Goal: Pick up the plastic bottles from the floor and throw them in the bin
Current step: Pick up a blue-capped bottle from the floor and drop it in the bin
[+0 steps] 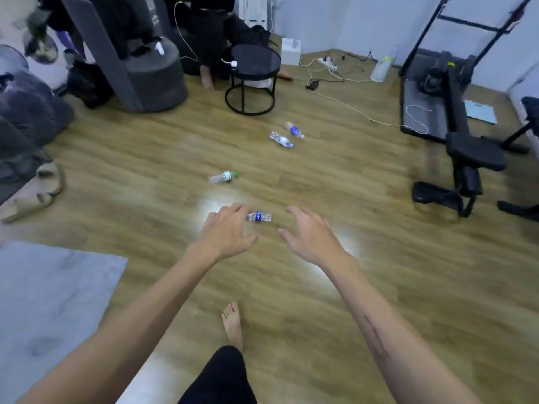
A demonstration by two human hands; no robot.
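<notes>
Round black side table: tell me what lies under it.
Under the round black side table, between its legs, a pale pinkish thing like folded cloth shows above the ring base. The tabletop hides whatever lies further back. No plastic bottle shows there.

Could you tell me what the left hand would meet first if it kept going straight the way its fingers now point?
Most likely the blue-labelled bottle lying on the floor: the left hand is open just short of it, though depth is hard to judge here.

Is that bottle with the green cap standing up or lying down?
Lying down. The green-capped bottle rests on its side on the wooden floor, cap pointing right.
</notes>
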